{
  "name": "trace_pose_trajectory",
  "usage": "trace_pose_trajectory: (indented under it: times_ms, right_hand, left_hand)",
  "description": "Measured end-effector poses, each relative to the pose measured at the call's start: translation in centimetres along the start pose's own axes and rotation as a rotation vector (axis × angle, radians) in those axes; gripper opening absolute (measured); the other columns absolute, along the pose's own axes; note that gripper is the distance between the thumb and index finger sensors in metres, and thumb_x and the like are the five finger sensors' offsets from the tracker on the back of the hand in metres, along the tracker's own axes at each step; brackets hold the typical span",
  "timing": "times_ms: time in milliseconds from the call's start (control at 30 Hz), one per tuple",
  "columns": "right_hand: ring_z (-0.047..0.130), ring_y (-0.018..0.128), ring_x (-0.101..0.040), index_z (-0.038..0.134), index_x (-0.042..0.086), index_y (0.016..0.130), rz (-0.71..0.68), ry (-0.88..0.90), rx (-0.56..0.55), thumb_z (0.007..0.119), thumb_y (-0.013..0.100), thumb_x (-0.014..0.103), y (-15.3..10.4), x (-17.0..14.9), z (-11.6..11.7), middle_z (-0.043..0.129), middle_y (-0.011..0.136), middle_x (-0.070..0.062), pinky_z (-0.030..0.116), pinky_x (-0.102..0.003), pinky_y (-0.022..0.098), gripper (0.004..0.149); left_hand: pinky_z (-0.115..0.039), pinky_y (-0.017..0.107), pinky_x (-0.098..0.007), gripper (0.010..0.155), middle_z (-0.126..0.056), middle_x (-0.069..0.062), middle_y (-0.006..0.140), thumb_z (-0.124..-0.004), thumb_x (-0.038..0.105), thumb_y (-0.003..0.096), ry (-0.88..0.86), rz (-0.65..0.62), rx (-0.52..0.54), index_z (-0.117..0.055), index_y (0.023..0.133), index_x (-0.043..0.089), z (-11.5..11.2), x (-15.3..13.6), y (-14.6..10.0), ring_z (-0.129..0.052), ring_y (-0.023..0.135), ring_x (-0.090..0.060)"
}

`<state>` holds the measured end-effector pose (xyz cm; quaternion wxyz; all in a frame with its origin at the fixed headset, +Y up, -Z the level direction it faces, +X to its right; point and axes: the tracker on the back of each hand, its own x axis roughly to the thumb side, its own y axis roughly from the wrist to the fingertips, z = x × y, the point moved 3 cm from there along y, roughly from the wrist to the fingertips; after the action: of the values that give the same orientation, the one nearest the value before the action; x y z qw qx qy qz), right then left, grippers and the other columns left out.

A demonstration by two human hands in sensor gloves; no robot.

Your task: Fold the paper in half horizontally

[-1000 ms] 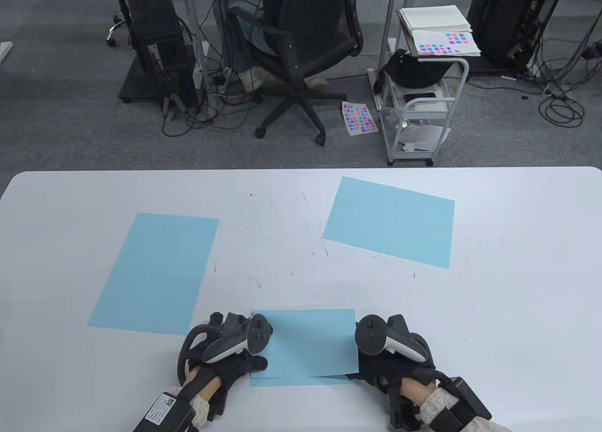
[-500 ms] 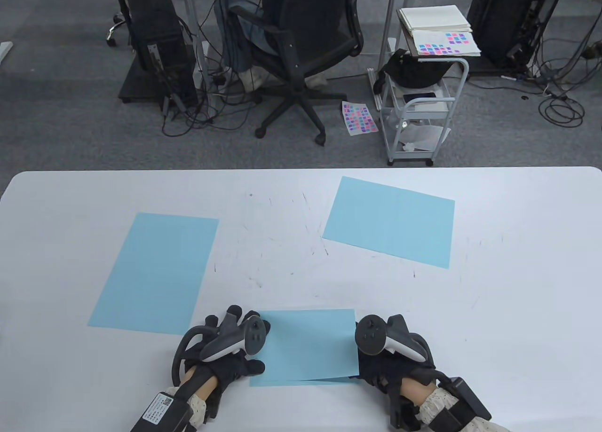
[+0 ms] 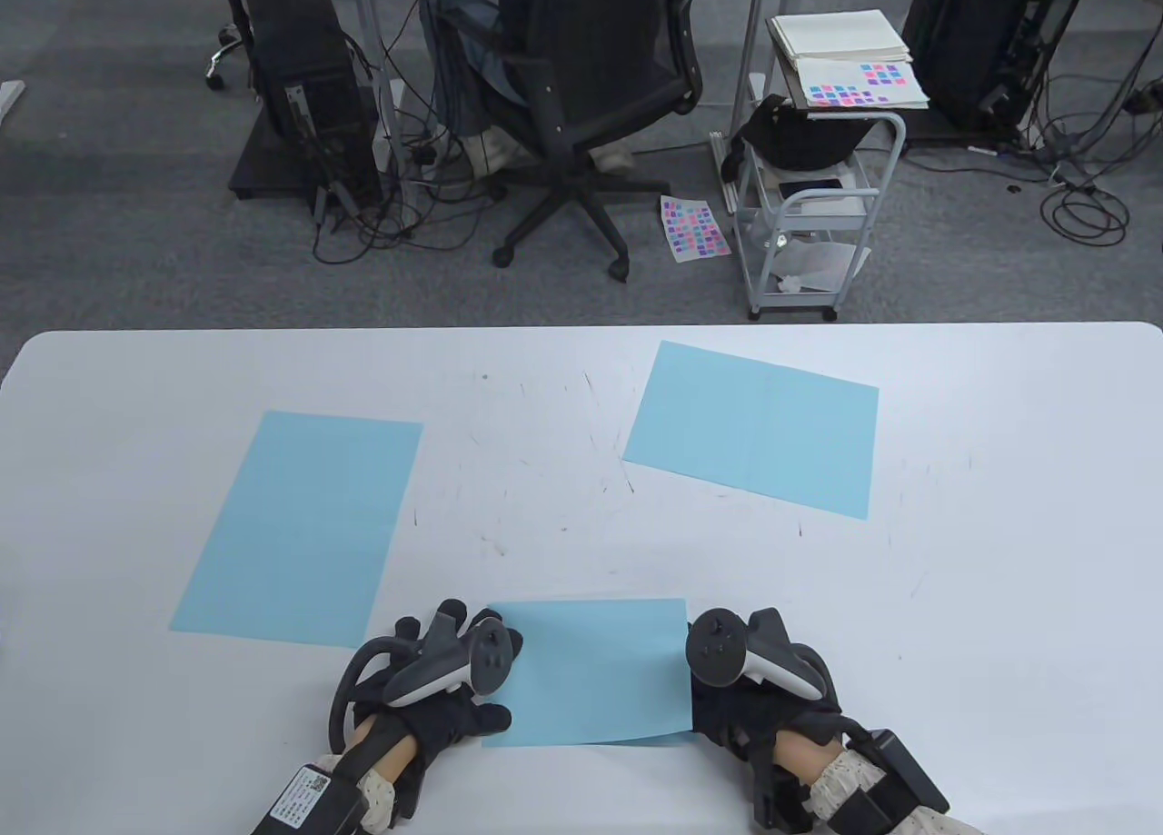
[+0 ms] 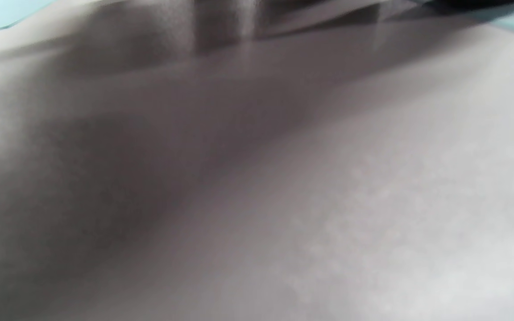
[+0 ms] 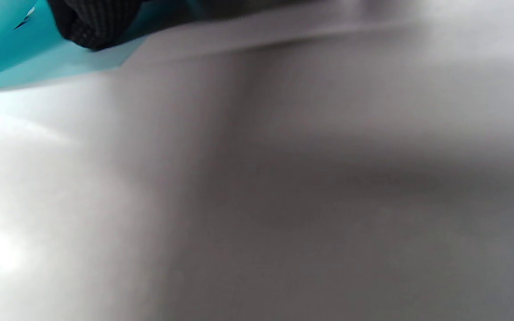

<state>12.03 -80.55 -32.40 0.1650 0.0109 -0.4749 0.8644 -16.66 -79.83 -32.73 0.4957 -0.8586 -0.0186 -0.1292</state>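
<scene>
Nowhere legible writing; left hand [image 3: 445, 690] fingers flat on folded blue paper [image 3: 595, 671]; right hand [image 3: 754, 690] fingers hidden

Grey carpet floor [image 3: 136, 226] beyond the white table [image 3: 999, 599], cables tangled all over it. Black office chair [image 3: 591, 81] at 12 o'clock, someone's legs [image 3: 463, 54] behind it. Dark computer tower [image 3: 300, 81] at 11. White wire cart [image 3: 809, 208] at 1, papers on top. Colourful swatch sheet [image 3: 694, 227] lying on the carpet just beside it.
</scene>
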Motion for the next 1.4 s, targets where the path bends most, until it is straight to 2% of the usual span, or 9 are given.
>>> trace_pose_trajectory:
  times_ms: [167, 433, 567, 700, 967, 1067, 1300, 1400]
  right_hand:
    - [0.002, 0.107, -0.026, 0.041, 0.046, 0.103, -0.016, 0.039, 0.010, 0.068, 0.046, 0.047, -0.1, -0.3, -1.2, 0.017, 0.116, 0.020, 0.009, -0.064, 0.074, 0.063]
    - [0.019, 0.109, -0.032, 0.052, 0.034, 0.105, 0.092, 0.090, -0.155, 0.069, 0.049, 0.037, -1.4, -1.8, -6.6, 0.035, 0.119, 0.008, 0.019, -0.066, 0.075, 0.058]
    - [0.022, 0.109, -0.033, 0.053, 0.032, 0.105, 0.092, 0.097, -0.258, 0.068, 0.050, 0.036, -1.7, -0.7, -9.4, 0.038, 0.119, 0.005, 0.022, -0.067, 0.075, 0.058]
    - [0.021, 0.109, -0.032, 0.051, 0.032, 0.106, 0.027, 0.092, -0.248, 0.068, 0.049, 0.037, -0.8, 2.3, -10.4, 0.037, 0.119, 0.005, 0.021, -0.067, 0.075, 0.059]
    - [0.021, 0.109, -0.031, 0.047, 0.032, 0.106, -0.080, -0.003, -0.226, 0.068, 0.049, 0.036, 1.9, 8.0, -9.4, 0.036, 0.119, 0.003, 0.020, -0.067, 0.075, 0.061]
    - [0.020, 0.109, -0.030, 0.046, 0.032, 0.106, -0.118, -0.054, -0.211, 0.068, 0.049, 0.036, 3.5, 10.1, -7.8, 0.035, 0.119, 0.004, 0.019, -0.066, 0.075, 0.061]
    - [0.015, 0.109, -0.028, 0.041, 0.032, 0.107, -0.114, -0.110, -0.110, 0.068, 0.049, 0.037, 5.7, 11.1, -3.6, 0.031, 0.119, 0.005, 0.013, -0.066, 0.073, 0.064]
    - [0.015, 0.108, -0.028, 0.040, 0.033, 0.107, -0.104, -0.123, -0.103, 0.068, 0.049, 0.037, 6.1, 10.9, -3.1, 0.030, 0.119, 0.006, 0.012, -0.066, 0.073, 0.064]
  left_hand:
    - [-0.027, 0.087, -0.058, 0.083, -0.015, 0.028, 0.116, -0.064, 0.066, 0.0282, -0.009, 0.001, -0.005, -0.022, 0.099, 0.060, -0.1, -0.1, -0.1, -0.014, 0.116, -0.018]
    - [-0.027, 0.087, -0.058, 0.083, -0.015, 0.023, 0.118, -0.061, 0.066, 0.0297, 0.005, 0.019, 0.006, -0.021, 0.102, 0.056, 0.0, 0.2, -0.1, -0.014, 0.116, -0.019]
    - [-0.027, 0.087, -0.058, 0.083, -0.013, 0.023, 0.117, -0.060, 0.067, 0.0298, -0.001, 0.019, 0.004, -0.020, 0.102, 0.056, 0.0, 0.2, -0.1, -0.013, 0.116, -0.019]
    - [-0.027, 0.087, -0.058, 0.083, -0.013, 0.022, 0.118, -0.060, 0.067, 0.0299, -0.001, 0.021, 0.007, -0.020, 0.102, 0.055, 0.0, 0.2, 0.0, -0.013, 0.116, -0.019]
    - [-0.026, 0.087, -0.058, 0.083, -0.012, 0.023, 0.118, -0.060, 0.067, 0.0302, -0.018, 0.036, -0.002, -0.019, 0.102, 0.056, 0.2, 0.0, 0.3, -0.011, 0.116, -0.019]
    - [-0.025, 0.088, -0.058, 0.083, -0.011, 0.023, 0.117, -0.059, 0.068, 0.0302, -0.022, 0.034, -0.010, -0.018, 0.102, 0.056, 0.2, -0.1, 0.5, -0.010, 0.116, -0.019]
    - [-0.025, 0.088, -0.058, 0.084, -0.011, 0.023, 0.118, -0.059, 0.068, 0.0302, -0.017, 0.033, -0.008, -0.018, 0.102, 0.056, 0.2, -0.1, 0.5, -0.010, 0.116, -0.019]
    - [-0.025, 0.087, -0.058, 0.084, -0.011, 0.023, 0.117, -0.060, 0.068, 0.0300, -0.007, 0.032, -0.003, -0.018, 0.102, 0.056, 0.2, -0.2, 0.5, -0.010, 0.116, -0.019]
